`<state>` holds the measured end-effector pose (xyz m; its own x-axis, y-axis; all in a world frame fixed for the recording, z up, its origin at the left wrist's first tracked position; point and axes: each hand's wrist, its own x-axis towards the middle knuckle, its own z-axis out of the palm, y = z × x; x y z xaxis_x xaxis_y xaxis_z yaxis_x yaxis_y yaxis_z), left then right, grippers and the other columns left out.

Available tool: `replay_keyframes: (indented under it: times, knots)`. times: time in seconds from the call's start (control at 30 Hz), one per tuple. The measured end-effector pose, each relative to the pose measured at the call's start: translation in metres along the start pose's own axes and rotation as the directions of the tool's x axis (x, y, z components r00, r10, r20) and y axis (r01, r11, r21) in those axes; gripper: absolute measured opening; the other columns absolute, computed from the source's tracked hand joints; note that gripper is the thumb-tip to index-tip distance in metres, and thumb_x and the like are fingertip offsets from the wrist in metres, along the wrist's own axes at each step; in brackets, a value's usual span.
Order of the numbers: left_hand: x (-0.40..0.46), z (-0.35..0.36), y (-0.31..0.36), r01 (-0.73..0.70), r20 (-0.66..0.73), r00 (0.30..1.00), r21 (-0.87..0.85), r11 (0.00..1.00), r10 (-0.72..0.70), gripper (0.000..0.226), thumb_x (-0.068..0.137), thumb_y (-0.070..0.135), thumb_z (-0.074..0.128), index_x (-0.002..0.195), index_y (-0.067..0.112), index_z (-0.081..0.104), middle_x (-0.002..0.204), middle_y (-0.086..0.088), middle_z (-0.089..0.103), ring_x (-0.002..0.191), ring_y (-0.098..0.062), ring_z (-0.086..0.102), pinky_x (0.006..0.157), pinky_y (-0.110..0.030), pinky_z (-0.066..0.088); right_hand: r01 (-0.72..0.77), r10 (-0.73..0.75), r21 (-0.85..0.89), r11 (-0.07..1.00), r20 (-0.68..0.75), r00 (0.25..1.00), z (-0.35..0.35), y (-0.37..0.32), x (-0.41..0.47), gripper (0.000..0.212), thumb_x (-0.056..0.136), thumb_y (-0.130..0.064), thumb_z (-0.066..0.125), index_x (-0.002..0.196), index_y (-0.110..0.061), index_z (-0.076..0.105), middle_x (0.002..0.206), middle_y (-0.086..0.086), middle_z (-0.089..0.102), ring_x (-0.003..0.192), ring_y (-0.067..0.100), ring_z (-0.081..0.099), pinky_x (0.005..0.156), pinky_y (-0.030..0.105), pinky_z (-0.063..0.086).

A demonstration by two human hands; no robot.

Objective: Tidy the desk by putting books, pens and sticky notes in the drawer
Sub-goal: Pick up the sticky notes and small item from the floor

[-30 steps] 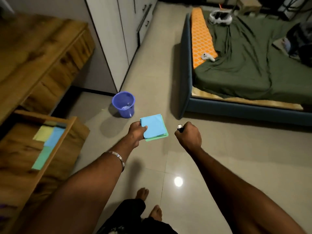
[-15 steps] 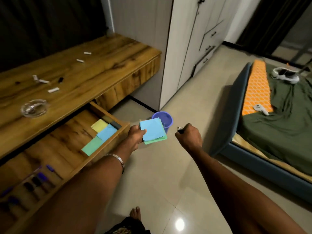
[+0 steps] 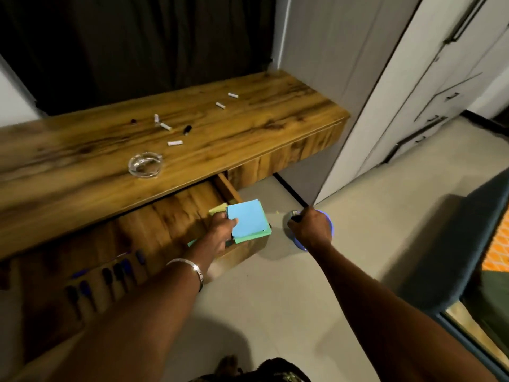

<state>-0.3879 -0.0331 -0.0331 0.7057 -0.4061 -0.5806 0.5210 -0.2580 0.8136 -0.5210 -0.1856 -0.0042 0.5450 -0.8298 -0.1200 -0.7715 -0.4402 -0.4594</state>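
Wooden desk (image 3: 248,117) spans the view, and below its front edge we see the drawer (image 3: 170,216) pulled open, pens (image 3: 118,271) lying at its left end. Our left hand (image 3: 220,232) pinches a stack of sticky notes (image 3: 248,221) over the drawer's right end, so we judge it the nearer hand for the drop. Our right hand (image 3: 311,230) is curled round a small object (image 3: 294,215) we cannot identify, beside the drawer's right corner.

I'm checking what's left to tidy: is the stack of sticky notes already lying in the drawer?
No, the left hand holds the stack of sticky notes above the open drawer.
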Motion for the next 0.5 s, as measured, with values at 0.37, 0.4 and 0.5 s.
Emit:
replay_keyframes:
  times: [0.37,0.4,0.5]
  knots:
    - [0.049,-0.068,-0.004,-0.037,-0.256,0.967,-0.195,0.98,-0.014,0.021,0.096,0.002,0.049,0.081,0.016,0.055,0.099,-0.009,0.059,0.062,-0.01,0.062,0.055,-0.023,0.049,0.316,-0.302,-0.056,0.947,0.176,0.937,0.044,-0.083,0.073,0.039,0.083,-0.036,0.064,0.108,-0.007,0.058,0.107,0.014,0.067,0.099,0.031,0.064,0.073,0.029,0.045]
    - [0.052,-0.073,-0.006,-0.037,-0.276,0.961,-0.196,0.98,-0.019,0.018,0.096,0.003,0.05,0.085,0.015,0.057,0.102,-0.011,0.059,0.064,-0.011,0.061,0.056,-0.024,0.049,0.342,-0.325,-0.058,0.938,0.195,0.925,0.048,-0.089,0.075,0.04,0.084,-0.037,0.064,0.109,-0.007,0.058,0.107,0.013,0.068,0.099,0.03,0.064,0.075,0.03,0.047]
    - [0.06,-0.086,-0.018,-0.024,-0.366,0.929,-0.213,0.977,-0.057,0.019,0.095,0.004,0.052,0.113,0.005,0.057,0.113,-0.017,0.059,0.069,-0.013,0.055,0.061,-0.028,0.044,0.411,-0.385,-0.052,0.91,0.263,0.885,0.063,-0.106,0.079,0.042,0.084,-0.041,0.064,0.109,-0.008,0.058,0.107,0.013,0.068,0.098,0.029,0.065,0.08,0.036,0.055]
